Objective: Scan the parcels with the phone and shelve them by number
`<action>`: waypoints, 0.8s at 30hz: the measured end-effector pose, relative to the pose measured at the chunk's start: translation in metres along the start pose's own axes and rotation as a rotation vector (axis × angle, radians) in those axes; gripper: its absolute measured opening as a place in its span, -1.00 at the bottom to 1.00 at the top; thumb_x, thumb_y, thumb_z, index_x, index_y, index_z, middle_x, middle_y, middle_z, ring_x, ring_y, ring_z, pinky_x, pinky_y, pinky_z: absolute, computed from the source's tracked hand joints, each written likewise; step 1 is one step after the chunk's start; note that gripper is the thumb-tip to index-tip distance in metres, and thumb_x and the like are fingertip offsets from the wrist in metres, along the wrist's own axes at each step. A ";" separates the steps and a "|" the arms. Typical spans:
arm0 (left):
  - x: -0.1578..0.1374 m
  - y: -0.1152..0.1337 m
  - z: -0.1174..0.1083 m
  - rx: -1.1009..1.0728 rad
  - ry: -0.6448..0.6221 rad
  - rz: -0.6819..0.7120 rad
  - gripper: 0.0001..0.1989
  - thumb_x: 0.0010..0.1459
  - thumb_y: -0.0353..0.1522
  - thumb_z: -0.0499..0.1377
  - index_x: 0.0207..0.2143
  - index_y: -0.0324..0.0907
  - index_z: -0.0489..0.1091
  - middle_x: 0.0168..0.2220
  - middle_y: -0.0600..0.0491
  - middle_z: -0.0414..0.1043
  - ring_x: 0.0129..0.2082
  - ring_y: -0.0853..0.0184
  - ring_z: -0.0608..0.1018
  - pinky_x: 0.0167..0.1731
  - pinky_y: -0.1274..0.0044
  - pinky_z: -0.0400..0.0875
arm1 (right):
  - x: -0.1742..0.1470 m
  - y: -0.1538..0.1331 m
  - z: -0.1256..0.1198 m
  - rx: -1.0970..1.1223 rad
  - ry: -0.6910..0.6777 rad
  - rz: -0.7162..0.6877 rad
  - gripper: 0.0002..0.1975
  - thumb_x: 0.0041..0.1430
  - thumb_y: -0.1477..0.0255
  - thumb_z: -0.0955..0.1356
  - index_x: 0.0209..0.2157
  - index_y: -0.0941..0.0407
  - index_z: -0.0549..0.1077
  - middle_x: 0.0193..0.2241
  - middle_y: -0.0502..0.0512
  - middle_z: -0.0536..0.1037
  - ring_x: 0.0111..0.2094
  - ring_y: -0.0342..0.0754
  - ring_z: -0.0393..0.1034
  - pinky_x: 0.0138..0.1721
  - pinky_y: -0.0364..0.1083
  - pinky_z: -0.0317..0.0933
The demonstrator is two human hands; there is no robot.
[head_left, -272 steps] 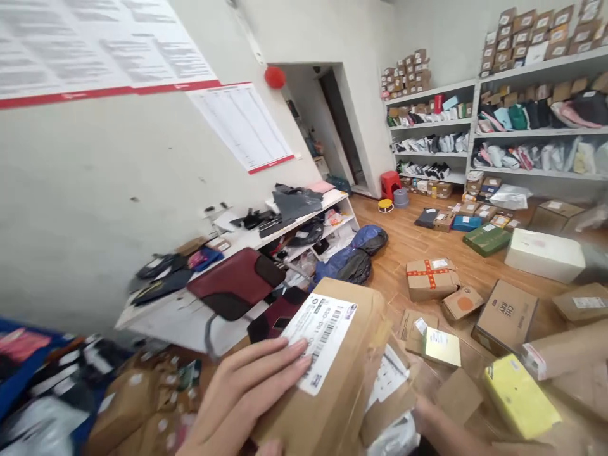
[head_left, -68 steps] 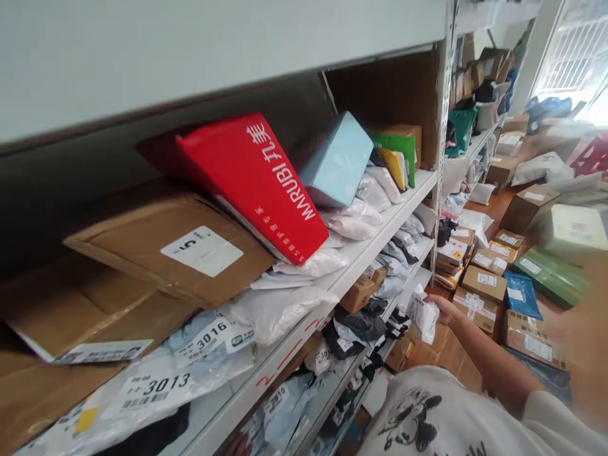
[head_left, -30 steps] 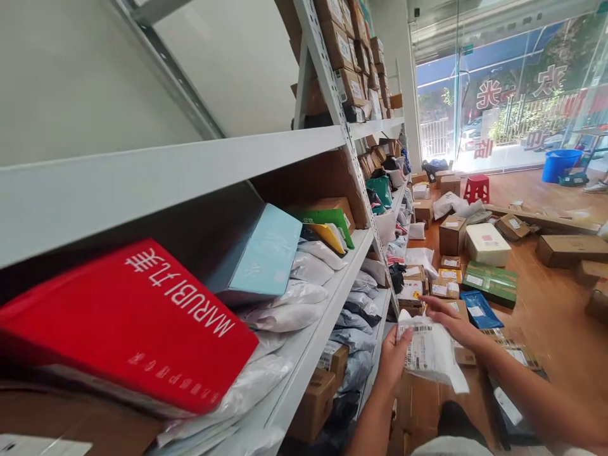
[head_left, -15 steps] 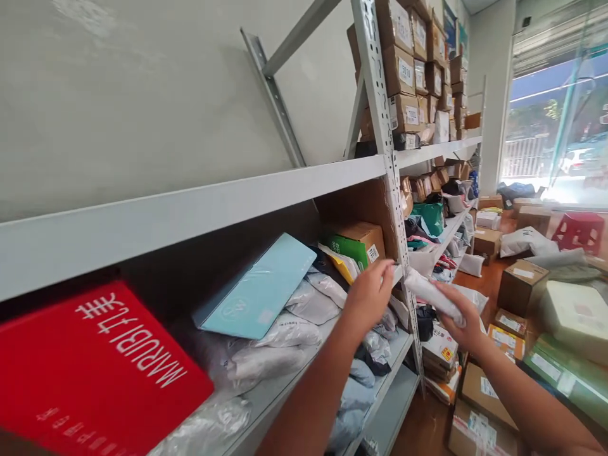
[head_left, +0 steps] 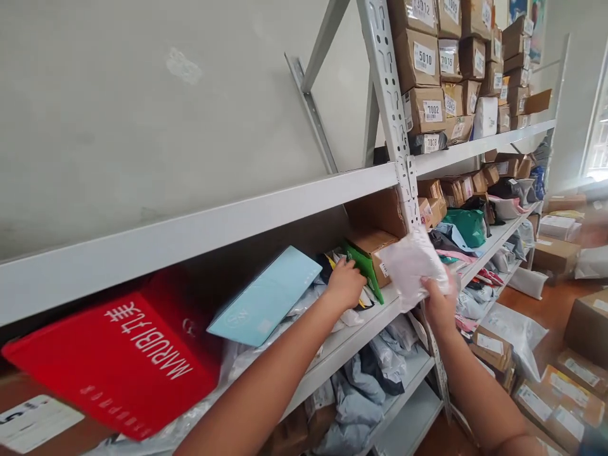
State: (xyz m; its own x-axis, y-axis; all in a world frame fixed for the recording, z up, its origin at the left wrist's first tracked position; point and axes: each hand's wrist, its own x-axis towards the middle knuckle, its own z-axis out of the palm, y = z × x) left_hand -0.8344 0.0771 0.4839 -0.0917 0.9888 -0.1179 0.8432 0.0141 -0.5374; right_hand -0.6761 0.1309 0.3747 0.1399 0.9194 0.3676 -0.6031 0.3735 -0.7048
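Observation:
My right hand (head_left: 439,301) grips a white plastic mailer (head_left: 411,269) by its lower right edge, holding it up in front of the shelf post. My left hand (head_left: 346,285) reaches into the middle shelf, its fingers curled over the upper edge of a flat green packet (head_left: 365,269). That packet leans beside a brown carton (head_left: 373,240), and thin yellow and black parcels stand under and next to the hand. Left of them, a light blue box (head_left: 268,294) lies tilted on clear-wrapped bags. A red box (head_left: 118,354) with white lettering is nearest the left.
A perforated metal post (head_left: 387,95) divides the shelving. Labelled cartons (head_left: 422,60) are stacked on the upper right shelf. Grey bags (head_left: 354,399) fill the shelf below. Parcels (head_left: 555,253) cover the floor at right, where a blurred shape like another person's hand (head_left: 596,228) shows.
My view has turned left. My left hand has gone deeper into the shelf onto the green packet, which now tilts away from the carton. The white mailer has turned from edge-on to broad side.

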 end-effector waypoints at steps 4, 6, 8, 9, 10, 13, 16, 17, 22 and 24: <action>0.007 -0.004 0.001 -0.030 -0.086 -0.063 -0.43 0.10 -0.45 0.20 0.20 -0.15 0.37 0.23 -0.14 0.35 0.20 0.01 0.39 0.13 0.30 0.31 | -0.005 -0.011 0.052 -0.322 -0.356 -0.198 -0.61 0.01 0.37 0.33 -0.07 0.11 0.40 -0.18 0.13 0.57 -0.19 0.05 0.46 -0.14 0.00 0.34; 0.008 -0.006 0.004 -0.037 -0.092 -0.094 -0.38 0.14 -0.43 0.17 0.28 -0.19 0.26 0.32 -0.16 0.21 0.28 -0.03 0.29 0.21 0.25 0.21 | -0.003 -0.013 0.080 -0.533 -0.523 -0.189 -0.53 0.06 0.43 0.30 0.05 0.15 0.33 -0.09 0.21 0.56 -0.12 0.10 0.47 -0.09 0.03 0.33; 0.005 -0.006 0.008 -0.033 -0.092 -0.108 -0.41 0.18 -0.43 0.13 0.27 -0.27 0.27 0.31 -0.22 0.21 0.31 -0.05 0.25 0.27 0.21 0.10 | 0.001 -0.014 0.102 -0.768 -0.654 -0.140 -0.51 0.13 0.48 0.27 0.13 0.19 0.25 -0.05 0.26 0.56 -0.10 0.12 0.47 -0.09 0.04 0.33; 0.004 -0.006 0.009 -0.031 -0.090 -0.111 -0.44 0.19 -0.43 0.12 0.25 -0.31 0.29 0.28 -0.25 0.25 0.29 -0.05 0.28 0.27 0.23 0.09 | 0.004 -0.014 0.111 -0.880 -0.709 -0.117 -0.52 0.17 0.49 0.26 0.14 0.20 0.24 -0.05 0.28 0.55 -0.09 0.13 0.48 -0.09 0.04 0.33; 0.002 -0.005 0.010 -0.028 -0.088 -0.114 -0.48 0.19 -0.44 0.10 0.22 -0.36 0.33 0.24 -0.28 0.31 0.26 -0.04 0.32 0.25 0.25 0.12 | 0.006 -0.014 0.118 -0.981 -0.752 -0.100 -0.56 0.21 0.49 0.25 0.14 0.21 0.24 -0.04 0.30 0.55 -0.09 0.13 0.48 -0.11 0.03 0.33; -0.003 -0.004 0.010 -0.023 -0.086 -0.120 -0.58 0.20 -0.48 0.05 0.07 -0.38 0.47 0.08 -0.29 0.48 0.14 -0.02 0.45 0.16 0.31 0.24 | 0.012 -0.014 0.128 -1.215 -0.809 -0.097 -0.55 0.28 0.47 0.24 0.19 0.15 0.24 -0.02 0.28 0.55 -0.11 0.12 0.51 -0.18 -0.01 0.34; -0.006 -0.002 0.009 -0.023 -0.066 -0.124 -0.62 0.18 -0.52 0.03 -0.04 -0.39 0.53 -0.02 -0.29 0.54 0.10 -0.03 0.47 0.13 0.29 0.26 | 0.018 -0.013 0.129 -1.374 -0.871 -0.169 -0.41 0.30 0.47 0.23 0.34 -0.05 0.09 -0.04 0.21 0.56 -0.14 0.06 0.53 -0.22 -0.06 0.34; -0.007 -0.001 0.008 -0.024 -0.056 -0.123 -0.62 0.17 -0.52 0.03 -0.05 -0.41 0.54 -0.04 -0.29 0.55 0.09 -0.04 0.47 0.12 0.29 0.26 | 0.019 -0.012 0.129 -1.428 -0.906 -0.198 -0.39 0.32 0.49 0.21 0.35 -0.08 0.06 -0.06 0.21 0.57 -0.13 0.05 0.54 -0.22 -0.07 0.34; -0.012 0.000 0.009 -0.029 -0.010 -0.127 -0.61 0.15 -0.55 0.02 -0.06 -0.42 0.54 -0.05 -0.32 0.54 0.06 -0.01 0.49 0.13 0.30 0.24 | 0.023 -0.002 0.128 -1.572 -1.075 -0.275 -0.44 0.32 0.62 0.14 0.33 0.12 0.13 -0.13 0.34 0.61 -0.08 0.06 0.55 -0.20 -0.07 0.39; -0.011 -0.001 0.011 -0.037 0.000 -0.129 -0.61 0.15 -0.56 0.01 -0.06 -0.43 0.54 -0.04 -0.34 0.54 0.05 0.00 0.50 0.12 0.31 0.24 | 0.023 0.003 0.129 -1.579 -1.099 -0.291 -0.44 0.31 0.65 0.15 0.33 0.20 0.12 -0.13 0.39 0.61 -0.08 0.07 0.55 -0.18 -0.06 0.40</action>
State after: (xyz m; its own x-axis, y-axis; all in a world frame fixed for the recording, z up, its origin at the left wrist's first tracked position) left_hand -0.8403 0.0643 0.4769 -0.2013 0.9782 -0.0499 0.8430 0.1471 -0.5174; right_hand -0.7764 0.1369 0.4594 -0.7620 0.5876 0.2722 0.5675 0.8084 -0.1562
